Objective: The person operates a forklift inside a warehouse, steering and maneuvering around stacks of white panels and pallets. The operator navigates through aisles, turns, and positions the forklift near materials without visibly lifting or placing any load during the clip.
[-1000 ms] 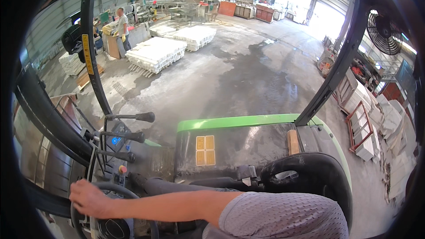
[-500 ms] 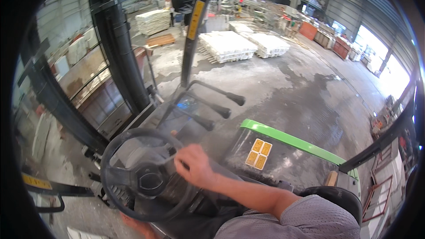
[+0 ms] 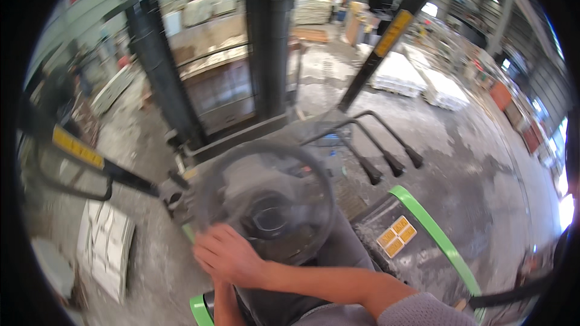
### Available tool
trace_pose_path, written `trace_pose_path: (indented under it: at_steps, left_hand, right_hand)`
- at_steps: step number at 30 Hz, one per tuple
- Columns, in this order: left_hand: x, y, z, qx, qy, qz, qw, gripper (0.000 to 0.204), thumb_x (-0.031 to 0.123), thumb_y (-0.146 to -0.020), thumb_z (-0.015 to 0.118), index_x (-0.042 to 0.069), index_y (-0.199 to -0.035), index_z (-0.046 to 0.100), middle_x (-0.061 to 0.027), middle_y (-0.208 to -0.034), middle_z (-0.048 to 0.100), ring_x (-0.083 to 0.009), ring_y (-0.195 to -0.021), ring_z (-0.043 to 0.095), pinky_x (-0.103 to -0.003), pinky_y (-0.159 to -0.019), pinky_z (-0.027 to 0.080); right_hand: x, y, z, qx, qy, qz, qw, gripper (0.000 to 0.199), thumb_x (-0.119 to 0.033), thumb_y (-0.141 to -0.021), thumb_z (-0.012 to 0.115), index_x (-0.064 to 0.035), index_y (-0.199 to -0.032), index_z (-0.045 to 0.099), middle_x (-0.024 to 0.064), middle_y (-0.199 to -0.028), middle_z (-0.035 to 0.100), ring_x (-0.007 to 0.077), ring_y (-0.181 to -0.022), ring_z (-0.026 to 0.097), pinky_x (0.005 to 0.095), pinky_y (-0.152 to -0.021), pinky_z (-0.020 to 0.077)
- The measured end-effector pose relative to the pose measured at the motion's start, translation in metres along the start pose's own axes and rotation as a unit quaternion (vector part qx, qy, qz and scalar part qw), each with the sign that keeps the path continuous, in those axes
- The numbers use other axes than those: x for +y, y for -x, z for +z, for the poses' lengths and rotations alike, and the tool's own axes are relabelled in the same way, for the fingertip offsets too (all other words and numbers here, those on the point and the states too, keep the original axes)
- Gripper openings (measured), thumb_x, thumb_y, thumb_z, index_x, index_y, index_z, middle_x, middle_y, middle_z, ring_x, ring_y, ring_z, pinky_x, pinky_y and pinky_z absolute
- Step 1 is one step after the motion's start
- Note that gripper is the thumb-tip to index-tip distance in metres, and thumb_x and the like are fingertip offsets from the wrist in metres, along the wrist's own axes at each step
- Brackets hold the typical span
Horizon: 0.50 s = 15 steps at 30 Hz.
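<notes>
The right hand [image 3: 226, 258] covers the steering wheel's [image 3: 266, 205] lower-left rim and hides most of the left hand [image 3: 219, 284], so neither hand's grip can be told.

Quick count from my seat: one steering wheel [image 3: 266, 205] and two hands on it, my right hand [image 3: 226, 256] on top and my left hand [image 3: 219, 281] tucked just under it. Three black-knobbed control levers [image 3: 389, 160] stick up on my right. Two dark mast uprights [image 3: 269, 42] stand ahead. One yellow sticker patch [image 3: 396, 236] sits on the green-edged cover [image 3: 432, 229]. One stack of pale slabs [image 3: 106, 247] lies on the floor to my left.
</notes>
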<state>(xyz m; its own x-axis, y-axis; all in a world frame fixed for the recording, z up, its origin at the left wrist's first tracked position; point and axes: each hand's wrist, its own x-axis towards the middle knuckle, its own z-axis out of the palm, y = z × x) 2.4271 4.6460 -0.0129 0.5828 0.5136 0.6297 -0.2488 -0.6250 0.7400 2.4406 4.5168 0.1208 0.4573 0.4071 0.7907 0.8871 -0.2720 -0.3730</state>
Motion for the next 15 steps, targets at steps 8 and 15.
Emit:
trace_pose_path:
  at_steps: [8,15]
  left_hand:
    - [0.058,0.033,0.003,-0.095,-0.008,-0.202,0.975,0.034,0.021,-0.108,0.045,-0.006,-0.108,0.066,-0.0260,-0.106,0.067,-0.0442,-0.092,0.065,-0.049,-0.077,0.050]
    - [0.038,0.019,-0.001,-0.065,-0.031,-0.133,0.988,0.023,0.019,-0.102,0.053,0.000,-0.108,0.064,-0.0200,-0.091,0.063,-0.0410,-0.084,0.063,-0.049,-0.073,0.050]
  right_hand:
    - [0.048,0.098,-0.211,0.081,0.163,0.137,0.974,0.010,0.006,-0.078,0.060,-0.0017,-0.082,0.057,0.0130,-0.078,0.053,0.0299,-0.073,0.051,0.0435,-0.067,0.0396]
    - [0.058,-0.044,-0.072,0.010,0.274,0.031,0.961,0.012,-0.019,-0.083,0.066,-0.0105,-0.090,0.068,0.0112,-0.094,0.063,0.0300,-0.090,0.061,0.0436,-0.084,0.0475]
